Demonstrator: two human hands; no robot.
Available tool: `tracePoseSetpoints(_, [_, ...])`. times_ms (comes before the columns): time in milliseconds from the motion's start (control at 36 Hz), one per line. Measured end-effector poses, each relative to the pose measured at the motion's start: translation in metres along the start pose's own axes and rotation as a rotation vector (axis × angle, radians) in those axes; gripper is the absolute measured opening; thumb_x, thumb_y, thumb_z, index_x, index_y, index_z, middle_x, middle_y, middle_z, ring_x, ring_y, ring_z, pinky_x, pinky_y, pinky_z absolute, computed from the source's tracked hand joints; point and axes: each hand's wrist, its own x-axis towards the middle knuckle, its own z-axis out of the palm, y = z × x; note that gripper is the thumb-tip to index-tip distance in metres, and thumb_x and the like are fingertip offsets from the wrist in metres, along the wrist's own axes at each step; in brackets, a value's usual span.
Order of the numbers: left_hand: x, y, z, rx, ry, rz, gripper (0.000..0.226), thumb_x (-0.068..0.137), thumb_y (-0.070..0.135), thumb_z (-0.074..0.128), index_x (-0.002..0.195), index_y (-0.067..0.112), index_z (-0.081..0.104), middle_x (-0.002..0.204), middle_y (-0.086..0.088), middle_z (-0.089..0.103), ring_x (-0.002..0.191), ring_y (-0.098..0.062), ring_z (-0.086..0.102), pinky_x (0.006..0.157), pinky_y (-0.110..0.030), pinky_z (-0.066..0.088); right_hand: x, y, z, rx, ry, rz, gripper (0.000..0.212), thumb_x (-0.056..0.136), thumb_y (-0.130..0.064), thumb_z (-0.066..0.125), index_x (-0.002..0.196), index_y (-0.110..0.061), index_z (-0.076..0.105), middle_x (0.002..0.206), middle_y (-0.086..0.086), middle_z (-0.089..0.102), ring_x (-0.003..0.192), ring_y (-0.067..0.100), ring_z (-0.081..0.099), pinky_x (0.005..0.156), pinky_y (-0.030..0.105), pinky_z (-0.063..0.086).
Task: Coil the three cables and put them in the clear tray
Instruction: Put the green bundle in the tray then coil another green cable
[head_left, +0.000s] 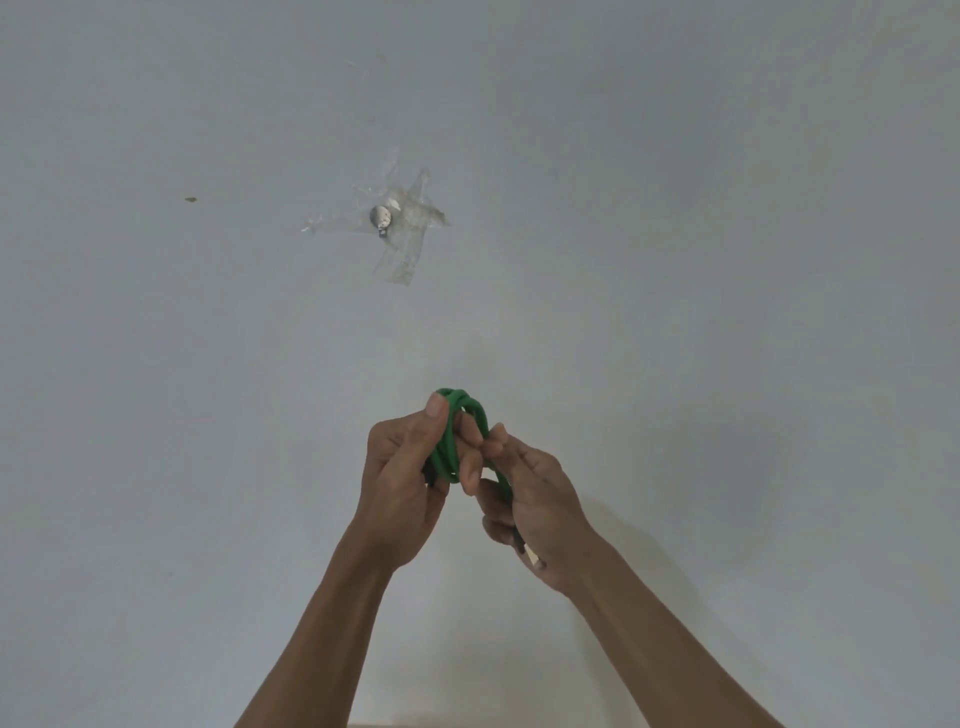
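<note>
While both hands' fingers (470, 457) pinch it, smooth green cable (451, 441) forms rounded loops.

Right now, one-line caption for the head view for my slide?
Both hands, left hand and right hand, hold a coiled green cable before a pale grey surface.

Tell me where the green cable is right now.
In the head view the green cable sits low and centre, looped into a coil held up between both hands: the left hand grips the loops, the right hand holds its tail end.
</note>
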Motion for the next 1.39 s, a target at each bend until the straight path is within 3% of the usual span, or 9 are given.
tracePoseSetpoints(111, [-0.002,-0.001,-0.003,-0.045,0.003,-0.011,0.057,0.079,0.061,0.067,0.071,0.005,0.069,0.048,-0.012,0.056,0.068,-0.032,0.066,0.079,-0.032,0.056,0.0,0.002,0.001,0.035,0.001,0.0,0.039,0.099,-0.047,0.048,0.092,-0.012,0.064,0.064,0.001,0.054,0.043,0.009,0.027,0.044,0.026,0.018])
tracePoseSetpoints(278, [-0.002,-0.006,-0.003,0.022,0.031,0.029,0.047,0.083,0.05,0.071,0.07,0.005,0.07,0.053,-0.015,0.061,0.066,-0.032,0.065,0.073,-0.032,0.055,0.004,0.001,-0.001,-0.03,-0.021,-0.064,0.034,0.097,-0.042,0.053,0.072,-0.019,0.056,0.061,0.003,0.046,0.048,0.011,0.023,0.048,0.03,0.017])
tracePoseSetpoints(583, [-0.003,-0.009,-0.01,-0.03,0.0,0.004,0.032,0.086,0.027,0.059,0.063,0.005,0.064,0.039,-0.006,0.049,0.042,-0.02,0.051,0.069,-0.031,0.054,0.002,-0.001,-0.005,-0.086,-0.112,0.011,0.042,0.104,-0.047,0.04,0.081,-0.016,0.057,0.066,0.003,0.032,0.052,0.014,0.022,0.046,0.025,0.021])
tracePoseSetpoints(750, [-0.004,-0.003,0.001,-0.103,-0.03,-0.067,0.053,0.094,0.049,0.053,0.078,0.0,0.066,0.049,-0.011,0.053,0.058,-0.029,0.057,0.079,-0.039,0.053,0.005,0.005,0.0,-0.13,-0.021,0.06,0.042,0.108,-0.04,0.038,0.077,-0.019,0.056,0.059,-0.002,0.042,0.047,0.011,0.024,0.048,0.027,0.017])
tracePoseSetpoints(889, [-0.001,-0.001,0.001,-0.116,0.012,-0.111,0.047,0.101,0.038,0.04,0.098,-0.002,0.066,0.065,-0.018,0.057,0.078,-0.033,0.058,0.089,-0.032,0.053,-0.004,0.015,0.004,-0.332,0.016,0.086,0.03,0.107,-0.035,0.042,0.087,-0.022,0.061,0.062,-0.005,0.044,0.055,0.011,0.039,0.047,0.026,0.03])
tracePoseSetpoints(1056, [0.002,-0.006,-0.013,-0.056,0.142,-0.059,0.046,0.102,0.033,0.038,0.107,-0.002,0.065,0.073,-0.016,0.06,0.084,-0.028,0.062,0.099,-0.037,0.051,-0.023,0.005,0.004,-0.905,-0.092,-0.117,0.03,0.107,-0.021,0.039,0.087,-0.027,0.06,0.059,-0.019,0.057,0.047,0.001,0.049,0.052,0.012,0.035])
tracePoseSetpoints(1139, [0.003,-0.01,-0.014,-0.059,0.177,-0.048,0.046,0.104,0.031,0.037,0.111,-0.006,0.063,0.074,-0.016,0.06,0.083,-0.026,0.062,0.101,-0.039,0.05,-0.024,0.002,0.007,-0.942,-0.017,-0.233,0.021,0.104,-0.022,0.048,0.106,-0.013,0.067,0.076,-0.004,0.069,0.056,0.005,0.056,0.053,0.015,0.04])
tracePoseSetpoints(1278, [0.003,-0.007,-0.004,-0.142,0.276,-0.05,0.04,0.104,0.032,0.039,0.097,0.002,0.065,0.067,-0.015,0.055,0.08,-0.028,0.06,0.089,-0.026,0.053,-0.028,0.003,0.011,-0.877,-0.038,-0.37,0.021,0.088,-0.023,0.074,0.107,-0.018,0.067,0.075,-0.014,0.06,0.072,0.008,0.06,0.057,0.011,0.042])
tracePoseSetpoints(1389, [0.001,-0.001,0.002,-0.224,0.278,-0.058,0.039,0.101,0.037,0.044,0.087,0.006,0.065,0.063,-0.011,0.055,0.073,-0.026,0.059,0.088,-0.027,0.053,-0.02,0.007,0.004,-0.871,0.004,-0.59,0.021,0.094,-0.018,0.069,0.114,-0.015,0.071,0.081,-0.006,0.069,0.067,-0.001,0.065,0.062,0.006,0.045])
